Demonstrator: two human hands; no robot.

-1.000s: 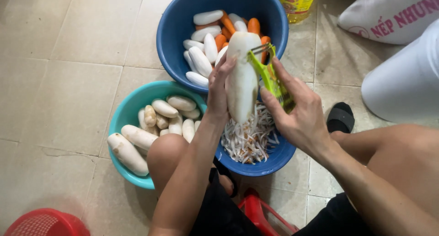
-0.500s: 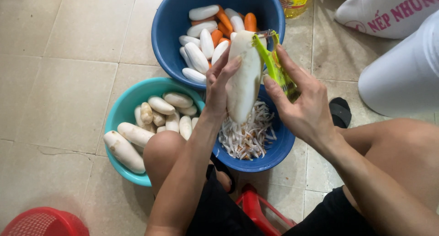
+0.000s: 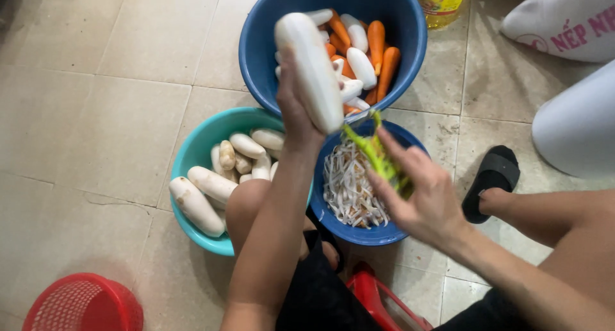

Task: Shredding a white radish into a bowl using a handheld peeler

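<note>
My left hand [image 3: 296, 107] grips a long peeled white radish [image 3: 312, 67] and holds it tilted above the bowls. My right hand [image 3: 419, 193] is closed on a green-handled peeler [image 3: 377, 153], whose blade end sits just below the radish's lower tip. Under both hands is a small dark blue bowl [image 3: 365, 233] holding white and orange shreds [image 3: 349, 187]. Behind it stands a large blue basin [image 3: 256, 55] with white radishes and orange carrots [image 3: 377, 42]. To the left, a teal basin [image 3: 192, 151] holds several unpeeled white radishes [image 3: 211, 183].
A red plastic basket [image 3: 83, 305] sits at the lower left on the tiled floor. A red stool edge [image 3: 378, 299] shows under me. A black sandal [image 3: 490, 180] is on my right foot. A yellow bottle [image 3: 439, 1] and a white sack [image 3: 564, 20] stand at the back right.
The peeler in my right hand has slid down from the radish's top to below its lower end. The view has shifted, and the radish is now tilted more to the left.
</note>
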